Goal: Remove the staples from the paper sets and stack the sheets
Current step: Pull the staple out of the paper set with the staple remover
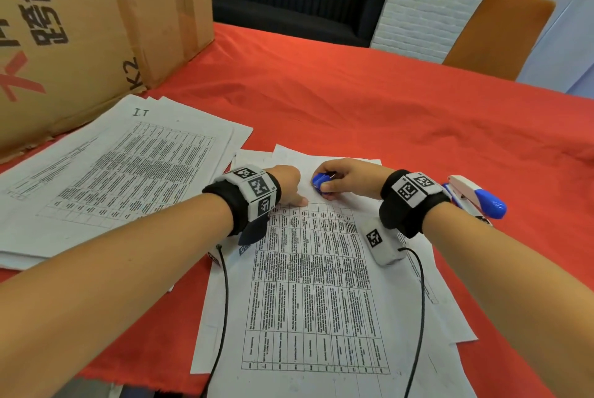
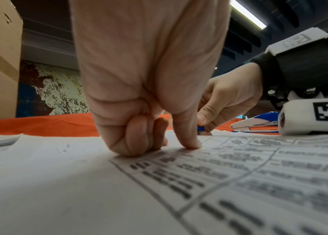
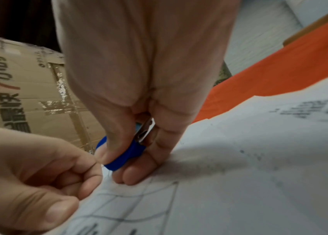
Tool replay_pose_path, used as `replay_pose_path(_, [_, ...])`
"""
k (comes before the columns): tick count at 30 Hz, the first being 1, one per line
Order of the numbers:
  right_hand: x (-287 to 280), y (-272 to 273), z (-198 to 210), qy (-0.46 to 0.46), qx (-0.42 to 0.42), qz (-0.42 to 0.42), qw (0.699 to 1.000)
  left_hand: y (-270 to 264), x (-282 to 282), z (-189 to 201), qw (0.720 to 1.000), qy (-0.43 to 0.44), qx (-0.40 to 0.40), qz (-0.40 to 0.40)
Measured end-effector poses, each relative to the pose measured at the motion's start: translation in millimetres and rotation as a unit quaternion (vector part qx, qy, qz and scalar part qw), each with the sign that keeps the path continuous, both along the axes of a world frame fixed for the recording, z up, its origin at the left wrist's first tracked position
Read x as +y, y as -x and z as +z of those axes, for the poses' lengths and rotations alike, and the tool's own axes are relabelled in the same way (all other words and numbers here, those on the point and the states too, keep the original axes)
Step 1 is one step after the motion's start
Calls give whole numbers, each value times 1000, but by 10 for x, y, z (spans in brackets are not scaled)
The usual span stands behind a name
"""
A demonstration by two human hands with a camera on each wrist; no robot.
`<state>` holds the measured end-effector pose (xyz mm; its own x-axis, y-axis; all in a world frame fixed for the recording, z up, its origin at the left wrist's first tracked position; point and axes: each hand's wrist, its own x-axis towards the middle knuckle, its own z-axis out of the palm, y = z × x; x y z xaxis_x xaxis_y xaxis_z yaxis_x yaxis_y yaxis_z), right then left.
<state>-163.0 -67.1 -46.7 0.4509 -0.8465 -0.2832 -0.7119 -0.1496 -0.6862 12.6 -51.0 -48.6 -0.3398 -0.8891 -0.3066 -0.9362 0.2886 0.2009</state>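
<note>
The right hand (image 1: 345, 179) pinches a blue staple remover (image 1: 321, 184) between thumb and fingers, low over the top edge of the printed paper set (image 1: 316, 294). In the right wrist view the remover's (image 3: 125, 154) metal jaws sit up inside the grip and its blue body runs down toward the sheet; I can't tell whether the jaws have bitten a staple. The left hand (image 1: 287, 183) is curled, knuckles down on the same sheet just left of the remover, with one finger (image 2: 187, 139) pressing the paper flat and holding nothing.

The paper set lies on the red-covered desk (image 1: 369, 101) with its long axis running away from the person, the table's header row at the far end under the hands. More loose sheets show beneath it. A second stack of sheets (image 1: 106, 172) lies to the left, angled, against a cardboard box (image 1: 80, 27). A white and blue stapler (image 1: 475, 198) rests on the desk just beyond the right wrist.
</note>
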Motion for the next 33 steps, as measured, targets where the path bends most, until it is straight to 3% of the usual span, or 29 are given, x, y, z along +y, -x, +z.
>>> replay_pose_path(7, [20,23,-47,-79,-136,-46,987,14,28,-7,1000,8,-1,1])
replay_pose_path(11, [72,157,-34,-100,-246,-127,956,-10,45,11,1000,-13,-3,18])
replay_pose_path(13, [130,185,29,-80,-259,-133,953,-39,44,22,997,-26,35,57])
replay_pose_path(14, [170,178,85,-68,-263,-124,954,-36,51,29,990,-47,91,93])
replay_pose_path(15, [209,152,158,-59,-263,-111,957,-16,58,27,963,-98,205,147])
replay_pose_path(16, [248,103,247,-48,-251,-91,962,30,81,36,886,-183,369,214])
replay_pose_path(18, [306,-31,419,24,-125,-20,992,136,123,70,638,-357,625,274])
replay_pose_path(19, [315,-96,487,90,-9,23,996,169,117,67,544,-404,679,282])
replay_pose_path(20, [301,-149,527,153,99,61,981,193,119,65,488,-420,704,300])
replay_pose_path(21, [283,-186,563,203,170,85,961,202,102,65,470,-418,708,322])
replay_pose_path(23, [240,-165,601,240,196,82,947,181,60,60,459,-405,703,362])
replay_pose_path(24, [215,-116,593,242,186,69,950,159,51,60,472,-396,697,367])
replay_pose_path(25, [188,-59,560,244,187,56,950,123,42,57,514,-382,678,361])
replay_pose_path(26, [175,-9,515,241,213,51,945,92,46,67,588,-352,640,346])
replay_pose_path(28, [165,53,366,225,286,59,930,53,26,62,783,-224,509,279])
replay_pose_path(29, [173,63,291,215,306,66,925,43,9,55,864,-148,425,227])
replay_pose_path(30, [186,58,234,206,314,70,924,46,-4,54,918,-87,345,173])
replay_pose_path(31, [201,45,195,201,311,73,926,59,-23,46,947,-58,288,131])
replay_pose_path(33, [220,6,176,202,305,80,927,102,-31,44,967,-60,231,90])
